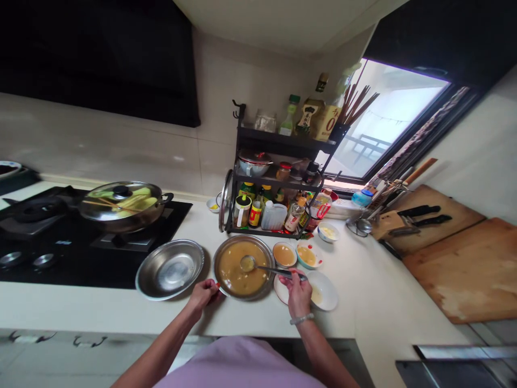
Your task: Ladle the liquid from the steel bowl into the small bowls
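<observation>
A round metal basin (250, 298) of brown liquid with pale bits stands on the counter. My left hand (205, 294) is closed at its left rim, thumb and fingers pinching the edge. In my right hand (299, 295) is the dark handle of a ladle (266, 268), whose bowl rests at the liquid's surface in the middle of the basin. Just right of the basin sit a small bowl of brown liquid (284, 254) and a bowl with yellowish contents (307, 255). A white plate (281, 290) and a white bowl (328, 291) lie partly behind my right hand.
An empty metal basin (169, 269) is at left, beside the black stove (81, 258). On the stove stands a lidded pan (121, 207) with green food. Behind are a black rack (283, 141) of bottles and jars, a knife block (385, 223) and cutting boards (464, 269).
</observation>
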